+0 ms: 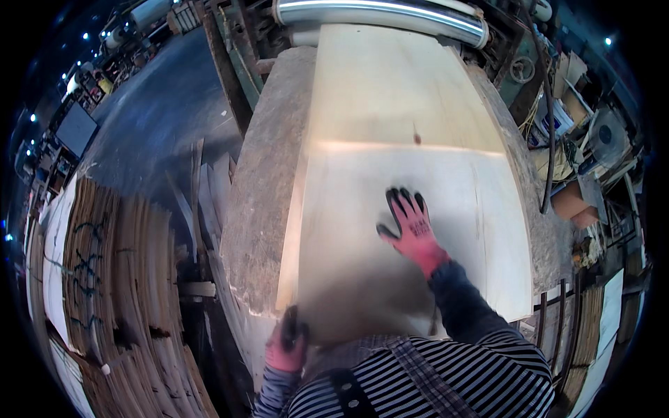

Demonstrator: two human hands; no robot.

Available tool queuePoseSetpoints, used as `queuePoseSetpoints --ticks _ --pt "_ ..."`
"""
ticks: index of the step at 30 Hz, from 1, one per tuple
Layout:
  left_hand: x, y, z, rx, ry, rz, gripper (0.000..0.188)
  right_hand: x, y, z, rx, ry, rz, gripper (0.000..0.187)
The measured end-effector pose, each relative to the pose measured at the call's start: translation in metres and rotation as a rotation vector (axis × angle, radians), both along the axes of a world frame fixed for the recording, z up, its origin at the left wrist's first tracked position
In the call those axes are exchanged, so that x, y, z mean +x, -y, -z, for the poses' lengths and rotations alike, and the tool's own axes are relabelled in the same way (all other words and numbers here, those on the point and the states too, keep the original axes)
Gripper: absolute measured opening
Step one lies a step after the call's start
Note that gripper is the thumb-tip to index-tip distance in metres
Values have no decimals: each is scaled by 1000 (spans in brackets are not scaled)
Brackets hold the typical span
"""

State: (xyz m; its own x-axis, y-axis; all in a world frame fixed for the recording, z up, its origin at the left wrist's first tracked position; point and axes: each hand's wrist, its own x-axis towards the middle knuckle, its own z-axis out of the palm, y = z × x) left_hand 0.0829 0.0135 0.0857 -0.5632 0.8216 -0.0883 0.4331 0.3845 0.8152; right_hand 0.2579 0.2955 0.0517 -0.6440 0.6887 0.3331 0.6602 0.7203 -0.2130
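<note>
A pale wood veneer sheet (411, 279) lies on a worn, rough table in front of me, with a yellower veneer sheet (390, 90) beyond it. A bright line crosses where the two meet, and a dark knot shows just past it. My right hand (412, 230), in a pink glove with black fingertips, rests on the near sheet with fingers spread. At the near left corner of that sheet is my left hand (286, 345), gloved alike. Motion smears its fingers, so I cannot tell whether they grip the edge.
A shiny metal roller (383, 15) spans the table's far end. Stacked veneer (125, 279) tied with dark cord stands at the left, and another stack (589, 327) at the right. Scrap and a cardboard box (577, 202) lie right of the table. Dark floor (167, 104) stretches to the left.
</note>
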Motion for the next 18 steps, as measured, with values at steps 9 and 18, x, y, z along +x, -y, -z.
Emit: queuePoseSetpoints --ticks 9,18 --pt "-9 -53 -5 95 603 506 43 138 181 42 -325 111 -79 94" --pt "-28 26 -57 288 775 846 46 195 249 -31 0 -131 202 54"
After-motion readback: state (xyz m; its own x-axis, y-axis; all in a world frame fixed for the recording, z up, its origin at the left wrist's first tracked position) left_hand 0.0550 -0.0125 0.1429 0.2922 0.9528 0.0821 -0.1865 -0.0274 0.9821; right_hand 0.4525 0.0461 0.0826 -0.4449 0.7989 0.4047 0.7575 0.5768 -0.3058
